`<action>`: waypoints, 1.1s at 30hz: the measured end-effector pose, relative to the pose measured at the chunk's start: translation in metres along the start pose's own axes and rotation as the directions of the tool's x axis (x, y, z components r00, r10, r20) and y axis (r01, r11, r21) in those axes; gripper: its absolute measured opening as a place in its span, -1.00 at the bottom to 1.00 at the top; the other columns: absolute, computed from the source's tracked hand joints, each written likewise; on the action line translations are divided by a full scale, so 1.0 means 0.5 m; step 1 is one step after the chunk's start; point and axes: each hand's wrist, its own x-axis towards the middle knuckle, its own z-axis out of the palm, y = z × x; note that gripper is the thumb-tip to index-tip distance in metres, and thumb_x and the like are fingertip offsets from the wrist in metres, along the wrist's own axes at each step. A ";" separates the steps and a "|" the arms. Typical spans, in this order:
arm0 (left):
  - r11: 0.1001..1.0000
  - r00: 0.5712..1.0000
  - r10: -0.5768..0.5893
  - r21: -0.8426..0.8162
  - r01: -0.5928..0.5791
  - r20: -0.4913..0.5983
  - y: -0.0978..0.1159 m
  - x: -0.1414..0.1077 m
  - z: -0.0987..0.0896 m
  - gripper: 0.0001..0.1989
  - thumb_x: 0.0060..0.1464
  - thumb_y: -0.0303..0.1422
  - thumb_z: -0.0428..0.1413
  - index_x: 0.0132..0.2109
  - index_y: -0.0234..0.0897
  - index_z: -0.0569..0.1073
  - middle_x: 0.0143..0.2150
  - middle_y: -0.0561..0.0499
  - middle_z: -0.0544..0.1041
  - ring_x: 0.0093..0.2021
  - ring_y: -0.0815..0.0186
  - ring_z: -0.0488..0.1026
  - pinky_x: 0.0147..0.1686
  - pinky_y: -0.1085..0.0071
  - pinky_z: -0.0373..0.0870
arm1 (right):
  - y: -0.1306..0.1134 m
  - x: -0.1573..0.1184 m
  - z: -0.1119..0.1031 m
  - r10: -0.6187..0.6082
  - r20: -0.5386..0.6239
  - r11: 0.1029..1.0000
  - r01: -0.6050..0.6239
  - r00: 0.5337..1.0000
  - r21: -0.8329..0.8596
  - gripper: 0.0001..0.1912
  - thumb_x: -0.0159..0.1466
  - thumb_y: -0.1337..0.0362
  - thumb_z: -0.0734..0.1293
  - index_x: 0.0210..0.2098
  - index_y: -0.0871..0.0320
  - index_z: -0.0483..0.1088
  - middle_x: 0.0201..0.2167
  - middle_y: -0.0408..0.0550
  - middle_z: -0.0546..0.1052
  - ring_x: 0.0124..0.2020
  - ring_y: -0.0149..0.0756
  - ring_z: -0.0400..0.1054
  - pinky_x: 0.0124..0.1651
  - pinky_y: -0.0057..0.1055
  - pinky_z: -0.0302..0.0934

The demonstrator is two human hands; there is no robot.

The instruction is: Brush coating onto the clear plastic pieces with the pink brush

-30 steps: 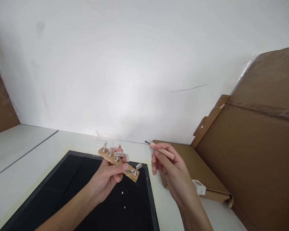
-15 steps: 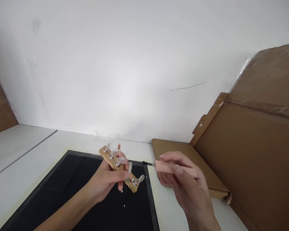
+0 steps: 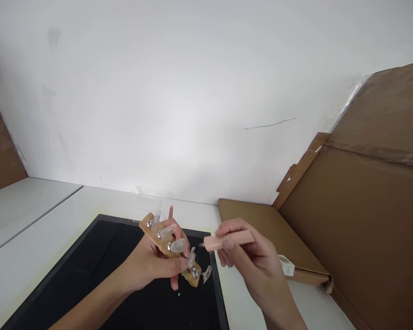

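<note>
A wooden strip point(image 3: 162, 244) with several clear nail tips point(image 3: 177, 245) on small metal balls is held in my left hand point(image 3: 154, 266), tilted down to the right. Behind it, a thin pink stick point(image 3: 171, 211) pokes up between the fingers of that hand. My right hand point(image 3: 251, 261) pinches a pink brush handle point(image 3: 229, 240). Its dark brush tip point(image 3: 200, 245) points left and is at the fourth nail tip point(image 3: 192, 257); whether they touch is unclear.
A black mat point(image 3: 131, 298) with white specks lies under my hands. On the right are a flat cardboard box point(image 3: 248, 211), a small white object point(image 3: 286, 265) and a tall cardboard panel point(image 3: 365, 215). A white wall point(image 3: 179, 91) stands behind.
My right hand has moved left, bringing the brush to the nail tips. The wooden strip has shifted slightly down and turned a little. The small white object now shows beside my right hand.
</note>
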 end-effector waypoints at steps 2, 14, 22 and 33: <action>1.000 1.000 0.005 0.000 -0.005 0.007 -0.002 0.001 -0.003 -0.75 -0.06 -0.40 0.33 -0.39 -0.31 0.36 -0.39 0.10 0.40 -0.57 0.53 0.39 -0.66 0.68 0.44 | 0.006 0.002 -0.001 0.039 -0.058 0.999 -0.036 0.998 0.038 -0.73 0.29 0.15 0.33 -0.49 0.10 0.48 -0.38 -0.12 0.47 -0.64 -0.54 0.20 -0.60 -0.53 0.17; 1.000 0.999 0.006 0.014 -0.007 0.034 0.000 -0.003 -0.001 -0.76 -0.01 -0.51 0.27 -0.33 -0.29 0.32 -0.38 0.11 0.44 -0.50 0.53 0.41 -0.57 0.68 0.50 | 0.011 0.003 -0.005 0.106 -0.058 0.994 -0.103 0.993 0.041 -0.69 0.27 0.10 0.34 -0.51 0.14 0.47 -0.39 -0.11 0.45 -0.66 -0.56 0.16 -0.63 -0.53 0.13; 1.000 0.999 -0.001 0.014 0.000 0.039 -0.002 -0.010 -0.002 -0.77 0.01 -0.56 0.24 -0.31 -0.28 0.31 -0.36 0.12 0.44 -0.49 0.54 0.42 -0.54 0.68 0.51 | 0.006 0.002 -0.008 0.116 0.110 0.990 -0.124 0.987 0.068 -0.68 0.28 0.10 0.33 -0.52 0.15 0.45 -0.42 -0.12 0.44 -0.66 -0.56 0.16 -0.62 -0.52 0.10; 0.995 0.999 -0.030 0.100 0.028 0.016 0.006 -0.012 -0.001 -0.71 -0.06 -0.66 0.21 -0.32 -0.26 0.28 -0.36 0.13 0.42 -0.45 0.48 0.46 -0.53 0.62 0.51 | 0.002 0.000 -0.012 0.114 0.151 0.994 -0.113 0.982 -0.012 -0.68 0.30 0.11 0.31 -0.50 0.15 0.44 -0.45 -0.12 0.43 -0.66 -0.53 0.13 -0.61 -0.50 0.05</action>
